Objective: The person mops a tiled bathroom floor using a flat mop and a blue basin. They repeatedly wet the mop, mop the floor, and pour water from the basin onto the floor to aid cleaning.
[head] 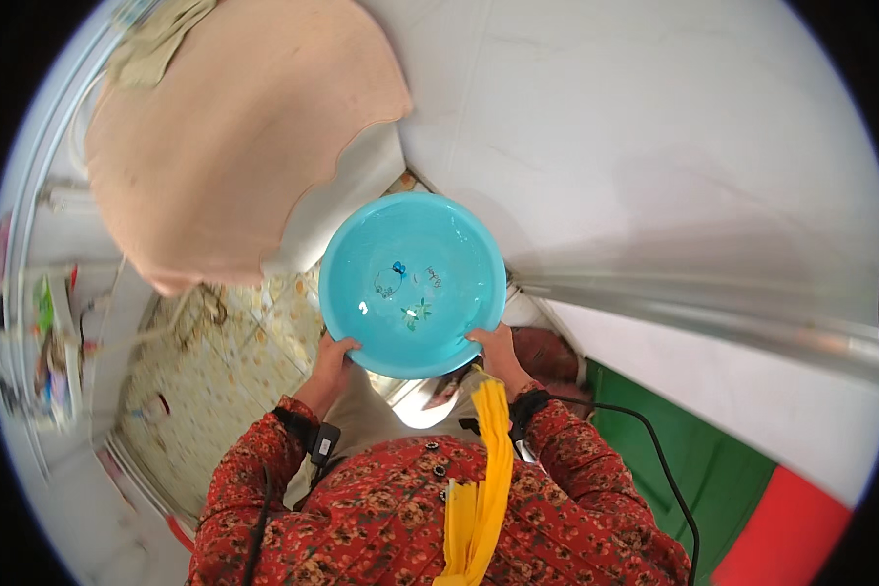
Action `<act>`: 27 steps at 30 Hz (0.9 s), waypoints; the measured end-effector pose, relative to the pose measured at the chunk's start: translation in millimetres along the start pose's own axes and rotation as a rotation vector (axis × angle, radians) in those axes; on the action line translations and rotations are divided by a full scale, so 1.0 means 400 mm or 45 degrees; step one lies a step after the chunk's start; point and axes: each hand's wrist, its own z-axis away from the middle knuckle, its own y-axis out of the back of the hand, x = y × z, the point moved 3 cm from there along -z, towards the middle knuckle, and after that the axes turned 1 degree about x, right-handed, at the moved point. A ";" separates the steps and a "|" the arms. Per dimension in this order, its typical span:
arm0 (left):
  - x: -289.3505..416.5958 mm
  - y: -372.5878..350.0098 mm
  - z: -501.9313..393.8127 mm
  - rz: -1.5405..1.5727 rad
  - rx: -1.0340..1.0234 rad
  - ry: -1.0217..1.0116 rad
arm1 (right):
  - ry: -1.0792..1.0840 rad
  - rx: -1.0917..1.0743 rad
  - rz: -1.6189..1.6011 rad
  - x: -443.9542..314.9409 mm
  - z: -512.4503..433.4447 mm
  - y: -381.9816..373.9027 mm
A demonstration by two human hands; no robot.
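Observation:
Both my hands hold a round turquoise plastic basin [414, 234] in front of my body. My left hand [335, 360] grips its rim at the lower left, with the thumb over the edge. At the lower right of the rim is my right hand [499, 350], its thumb also over the edge; the fingers of both hands are hidden below the basin. Printed drawings and writing show on the basin's bottom. A yellow cloth strip [492, 439] hangs down my front, near my right wrist.
A peach-coloured cloth cover [242, 146] lies over something at the upper left, with an olive cloth [157, 44] on it. A pale wall [652, 132] rises on the right, above a green panel [674, 454]. A cluttered shelf [66, 344] stands at the far left, beside the tiled floor [227, 366].

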 end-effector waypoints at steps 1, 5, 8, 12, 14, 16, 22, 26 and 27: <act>-0.022 -0.025 0.010 0.048 -0.005 -0.035 | -0.029 -0.021 0.094 -0.016 -0.015 0.029; -0.125 -0.087 0.045 0.161 0.170 -0.151 | -0.066 -0.100 0.172 -0.052 -0.029 0.098; -0.202 -0.134 0.038 0.176 0.226 -0.081 | -0.098 -0.181 0.084 -0.078 -0.037 0.155; -0.270 -0.164 0.054 0.280 0.321 -0.084 | -0.060 -0.223 0.132 -0.082 -0.035 0.200; -0.302 -0.177 0.074 0.330 0.273 -0.167 | -0.072 -0.237 0.124 -0.065 -0.018 0.222; -0.340 -0.180 0.094 0.365 0.256 -0.171 | -0.103 -0.182 0.082 -0.041 0.002 0.250; -0.442 -0.146 0.125 0.179 0.252 -0.182 | -0.023 -0.230 0.372 0.055 0.087 0.336; -0.513 -0.132 0.148 0.244 0.172 -0.233 | -0.184 -0.080 0.060 0.143 0.131 0.402; -0.535 -0.130 0.154 0.243 0.146 -0.213 | -0.234 -0.022 0.096 0.164 0.139 0.422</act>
